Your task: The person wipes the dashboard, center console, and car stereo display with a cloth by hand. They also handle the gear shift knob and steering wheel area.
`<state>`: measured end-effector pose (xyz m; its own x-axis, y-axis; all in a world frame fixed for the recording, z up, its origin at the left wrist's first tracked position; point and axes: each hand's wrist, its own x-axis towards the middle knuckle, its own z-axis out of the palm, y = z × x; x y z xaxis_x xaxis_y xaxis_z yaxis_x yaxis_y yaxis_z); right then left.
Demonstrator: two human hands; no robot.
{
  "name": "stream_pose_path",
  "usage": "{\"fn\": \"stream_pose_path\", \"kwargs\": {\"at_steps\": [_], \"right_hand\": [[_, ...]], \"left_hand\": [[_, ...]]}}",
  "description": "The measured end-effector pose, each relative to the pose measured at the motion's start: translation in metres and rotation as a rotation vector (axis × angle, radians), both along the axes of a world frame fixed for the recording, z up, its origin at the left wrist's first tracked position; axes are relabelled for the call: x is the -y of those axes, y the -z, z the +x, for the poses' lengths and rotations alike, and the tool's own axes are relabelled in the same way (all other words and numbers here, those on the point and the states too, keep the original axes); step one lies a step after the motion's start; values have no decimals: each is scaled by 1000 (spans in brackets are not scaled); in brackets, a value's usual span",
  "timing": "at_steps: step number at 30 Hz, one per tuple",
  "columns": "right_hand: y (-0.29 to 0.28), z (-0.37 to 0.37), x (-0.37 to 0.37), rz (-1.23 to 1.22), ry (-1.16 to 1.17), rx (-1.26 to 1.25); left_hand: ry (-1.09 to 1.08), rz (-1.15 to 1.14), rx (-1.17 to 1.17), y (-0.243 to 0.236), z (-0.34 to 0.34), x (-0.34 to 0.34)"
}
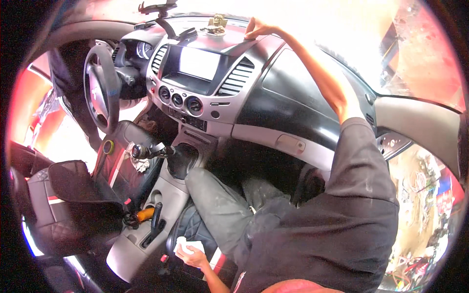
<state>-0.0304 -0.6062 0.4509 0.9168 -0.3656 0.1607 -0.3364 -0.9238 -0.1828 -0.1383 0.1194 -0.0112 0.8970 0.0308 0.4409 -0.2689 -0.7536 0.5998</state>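
Note:
My right hand (pixel 259 30) reaches across to the top of the dashboard (pixel 293 110). Its fingers are bent and pressed together, tips down on the dashboard's upper surface; whatever may be between them is hidden. Low in the view, beside the seat and centre console, my left hand (pixel 193 257) is closed around a crumpled white cloth (pixel 189 245). A small gold figurine (pixel 216 25) stands on the dashboard, left of my right hand. Below it sits a wide screen (pixel 199 63), lit white, between two air vents.
To the left are the steering wheel (pixel 101 88), gear lever (pixel 151 151) and handbrake (pixel 157 217). An orange-handled tool (pixel 145 215) lies by the handbrake. A phone holder (pixel 163 19) rises from the dashboard. A person in dark trousers (pixel 73 93) stands at the far door.

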Motion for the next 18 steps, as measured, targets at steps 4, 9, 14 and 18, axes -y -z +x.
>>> {"fn": "stream_pose_path", "kwargs": {"at_steps": [4, 9, 14, 18], "right_hand": [[5, 4, -4, -3, -11, -4], [3, -2, -1, -6, 10, -9], [0, -1, 1, -6, 13, -11], [6, -12, 6, -2, 33, -15]], "left_hand": [[-13, 7, -10, -2, -1, 0], [-4, -6, -2, -3, 0, 2], [-11, -5, -46, 8, 0, -4], [-31, 2, -54, 4, 1, 3]]}}
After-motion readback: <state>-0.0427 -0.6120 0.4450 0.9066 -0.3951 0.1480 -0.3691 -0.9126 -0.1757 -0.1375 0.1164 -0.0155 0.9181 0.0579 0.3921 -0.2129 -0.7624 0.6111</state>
